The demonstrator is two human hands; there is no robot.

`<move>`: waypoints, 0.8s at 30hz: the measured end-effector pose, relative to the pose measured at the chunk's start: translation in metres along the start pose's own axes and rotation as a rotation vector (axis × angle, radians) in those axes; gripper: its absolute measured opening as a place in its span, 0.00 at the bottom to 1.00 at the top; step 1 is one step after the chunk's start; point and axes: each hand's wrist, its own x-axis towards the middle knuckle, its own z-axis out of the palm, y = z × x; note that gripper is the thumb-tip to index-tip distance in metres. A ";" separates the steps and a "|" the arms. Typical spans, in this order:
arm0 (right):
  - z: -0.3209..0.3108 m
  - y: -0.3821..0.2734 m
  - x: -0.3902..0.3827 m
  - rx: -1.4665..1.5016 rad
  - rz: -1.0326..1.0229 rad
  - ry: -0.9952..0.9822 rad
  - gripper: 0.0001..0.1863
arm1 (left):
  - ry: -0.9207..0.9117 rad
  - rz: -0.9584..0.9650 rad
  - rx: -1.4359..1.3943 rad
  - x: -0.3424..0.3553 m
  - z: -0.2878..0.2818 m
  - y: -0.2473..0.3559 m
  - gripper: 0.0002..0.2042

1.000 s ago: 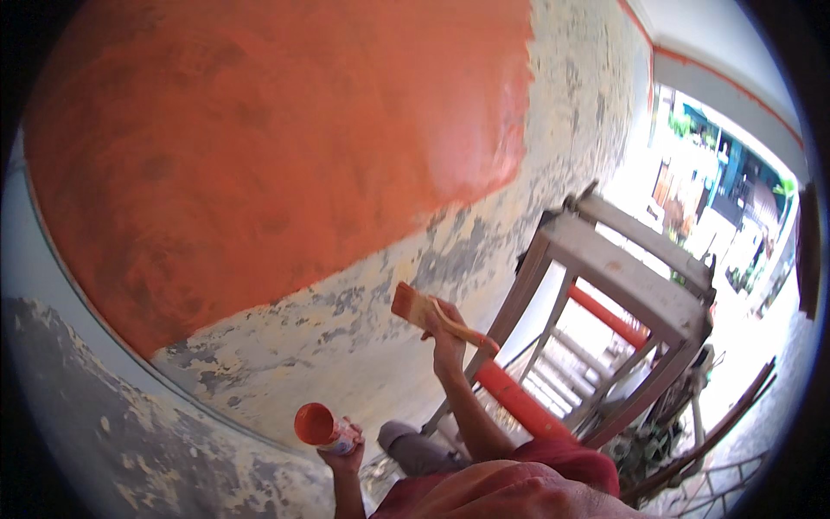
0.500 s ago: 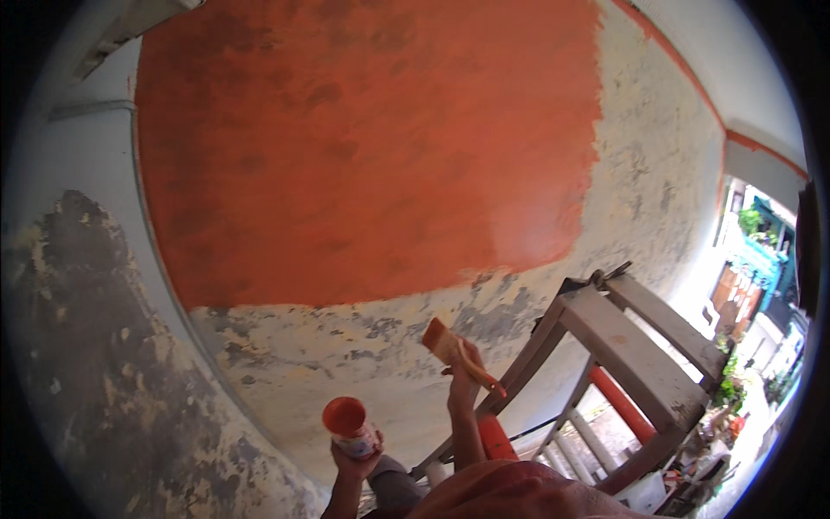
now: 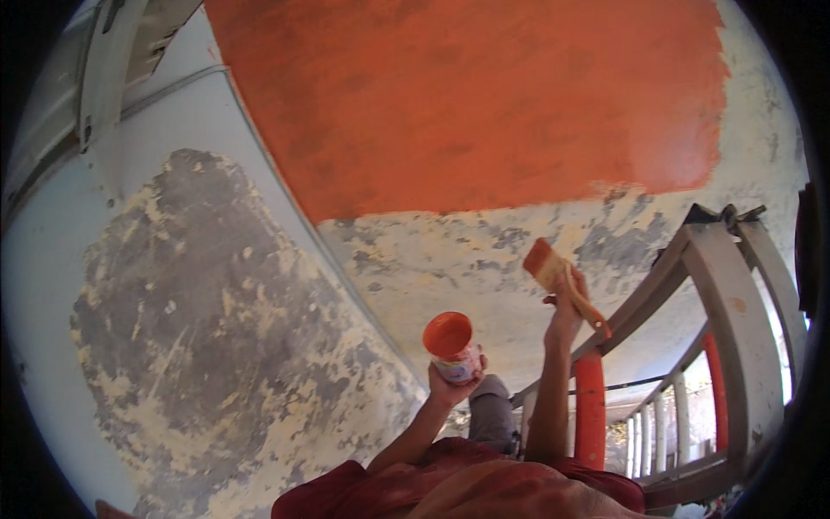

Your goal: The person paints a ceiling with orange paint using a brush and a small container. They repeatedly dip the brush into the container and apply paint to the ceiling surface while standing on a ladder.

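My left hand (image 3: 455, 387) is wrapped round a small paint can (image 3: 459, 365) with a printed label, its open mouth showing orange paint inside. In my right hand (image 3: 565, 304) is a wide paintbrush (image 3: 548, 266), gripped near the base of its bristles. Its bristles are orange and point up to the left, while the handle end slants down to the right. In front of me spreads a wall with a large orange painted area (image 3: 484, 104). Below and right of that, bare patchy plaster (image 3: 458, 259) shows. The brush is apart from both the can and the wall.
A stepladder (image 3: 735, 320) stands close on my right, with orange rungs or bars (image 3: 590, 406) beneath. On the left is a side wall with a grey peeled patch (image 3: 216, 303). A metal beam (image 3: 108, 78) hangs at the upper left. My knee (image 3: 491, 413) shows below the can.
My view has swung left and down, so the wall, ladder and both hands sit further right and higher. The can and brush are still held the same way.
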 end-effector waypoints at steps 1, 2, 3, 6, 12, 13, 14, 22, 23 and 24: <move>0.003 -0.004 -0.002 -0.008 0.011 0.000 0.18 | 0.009 0.015 0.005 -0.007 0.000 0.000 0.28; 0.006 -0.008 -0.004 -0.016 0.021 0.002 0.17 | 0.018 0.027 0.011 -0.013 0.001 0.000 0.28; 0.006 -0.009 -0.003 -0.008 0.013 -0.004 0.17 | 0.019 0.036 0.003 -0.016 0.001 -0.001 0.28; 0.012 -0.017 -0.006 0.012 0.008 0.019 0.19 | 0.027 0.057 -0.020 -0.026 0.004 -0.004 0.28; 0.010 -0.012 -0.009 0.033 0.043 0.002 0.19 | 0.056 0.096 0.001 -0.038 0.011 0.001 0.30; 0.010 -0.018 -0.010 0.038 0.067 0.004 0.18 | 0.054 0.094 -0.013 -0.039 0.014 -0.001 0.30; 0.010 -0.022 -0.010 0.041 0.086 0.003 0.17 | 0.056 0.096 -0.010 -0.039 0.016 -0.002 0.30; 0.017 -0.030 -0.016 0.143 0.094 -0.026 0.16 | 0.064 0.087 0.009 -0.040 0.027 -0.005 0.28; 0.017 -0.030 -0.015 0.149 0.097 -0.026 0.16 | 0.063 0.081 0.003 -0.038 0.028 -0.006 0.27; 0.017 -0.031 -0.014 0.156 0.100 -0.027 0.16 | 0.067 0.076 -0.003 -0.037 0.028 -0.007 0.27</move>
